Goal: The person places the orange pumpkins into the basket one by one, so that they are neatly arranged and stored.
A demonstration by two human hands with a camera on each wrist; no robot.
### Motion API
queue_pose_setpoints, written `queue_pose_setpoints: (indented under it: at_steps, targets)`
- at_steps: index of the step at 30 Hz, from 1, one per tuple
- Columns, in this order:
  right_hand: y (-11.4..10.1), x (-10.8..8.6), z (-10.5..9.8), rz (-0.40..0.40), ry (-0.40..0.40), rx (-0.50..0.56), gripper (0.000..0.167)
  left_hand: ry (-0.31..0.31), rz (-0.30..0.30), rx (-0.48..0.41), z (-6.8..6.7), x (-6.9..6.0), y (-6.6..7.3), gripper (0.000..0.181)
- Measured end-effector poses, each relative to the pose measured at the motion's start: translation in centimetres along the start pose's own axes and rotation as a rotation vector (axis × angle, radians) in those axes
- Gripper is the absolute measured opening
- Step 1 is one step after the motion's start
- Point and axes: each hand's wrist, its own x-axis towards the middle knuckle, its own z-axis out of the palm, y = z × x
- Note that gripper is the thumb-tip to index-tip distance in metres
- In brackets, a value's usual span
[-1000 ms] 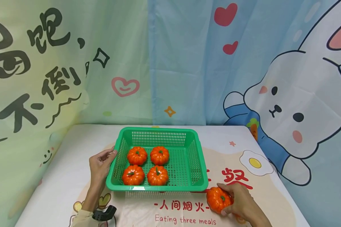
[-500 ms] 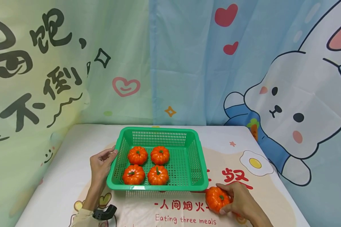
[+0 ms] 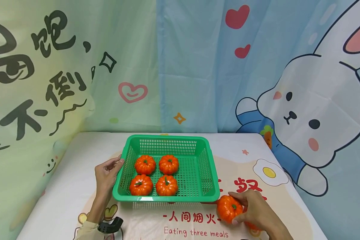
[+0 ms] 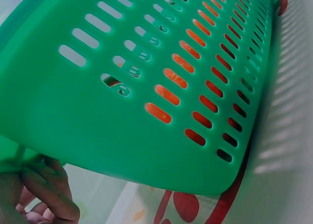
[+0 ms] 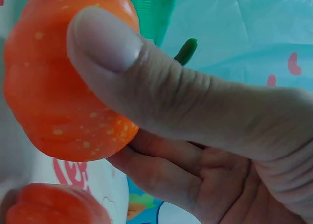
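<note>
A green plastic basket (image 3: 198,199) with slotted walls stands on the table, several small orange pumpkins (image 3: 141,185) sitting in its left half. My left hand (image 3: 106,173) pinches the basket's left rim; in the left wrist view its curled fingers (image 4: 51,190) show at the rim's edge. Just off the basket's front right corner, my right hand (image 3: 255,210) grips another orange pumpkin (image 3: 229,209) with a green stem. The right wrist view has the thumb (image 5: 112,53) across this pumpkin's side. A further orange pumpkin (image 5: 56,207) lies below it there, mostly cut off by the frame.
The table wears a printed cloth (image 3: 195,230) with red characters and a fried-egg picture. Behind it and at both sides hang printed curtains (image 3: 186,66). A black band (image 3: 110,225) is on the left wrist.
My right hand and its pumpkin have shifted very slightly left and away from me. More orange shows beneath that hand. The left hand and basket keep their place.
</note>
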Motion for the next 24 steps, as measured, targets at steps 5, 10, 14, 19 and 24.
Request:
queue_pose_setpoints:
  at_steps: [5, 10, 14, 19, 24]
  targets:
    - [-0.5, -0.1, -0.4, 0.013, 0.031, -0.053, 0.082, 0.000, -0.011, -0.016, 0.0, 0.0, 0.0, 0.028]
    - [-1.0, -0.2, -0.8, 0.054, 0.046, -0.062, 0.083, 0.000, -0.016, -0.015, 0.0, 0.0, 0.0, 0.028]
    - [-1.2, -0.3, -1.1, 0.069, 0.040, -0.070, 0.083, -0.001, -0.018, -0.015, 0.0, -0.1, -0.1, 0.028]
    - [-1.5, -0.4, -1.5, 0.069, 0.016, -0.058, 0.083, 0.000, -0.014, -0.010, 0.0, 0.0, -0.1, 0.029]
    - [-1.6, -0.5, -1.8, 0.050, 0.009, -0.053, 0.084, 0.001, -0.009, -0.013, 0.0, 0.1, -0.1, 0.029]
